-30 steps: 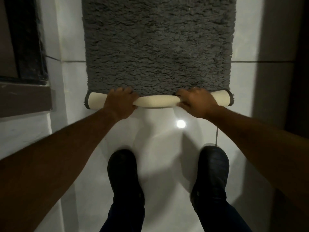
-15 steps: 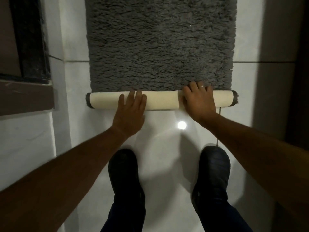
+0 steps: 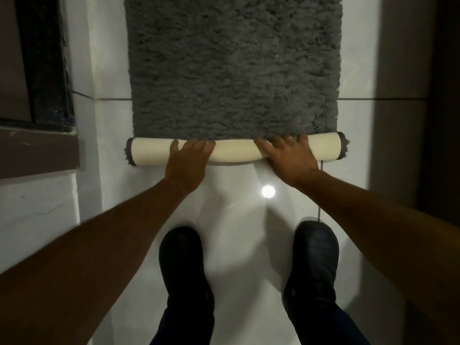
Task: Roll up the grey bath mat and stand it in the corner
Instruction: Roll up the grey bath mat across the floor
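Note:
The grey shaggy bath mat [image 3: 234,70] lies flat on the white tiled floor and runs away from me. Its near end is wound into a roll [image 3: 234,151] that shows the cream backing, with grey pile at both ends. My left hand [image 3: 186,163] rests palm-down on the roll left of centre, fingers curled over its top. My right hand [image 3: 286,158] presses on the roll right of centre, fingers reaching to where the roll meets the flat pile.
My two black shoes [image 3: 185,267] [image 3: 311,267] stand on the glossy floor just behind the roll. A dark-framed ledge and wall [image 3: 37,150] close off the left side. A dark wall or door [image 3: 443,120] borders the right. A lamp's reflection [image 3: 267,191] shines on the tile.
The roll has moved away from me and grown a little thicker. Both hands went from gripping it, to flat on top, to pressing over it again.

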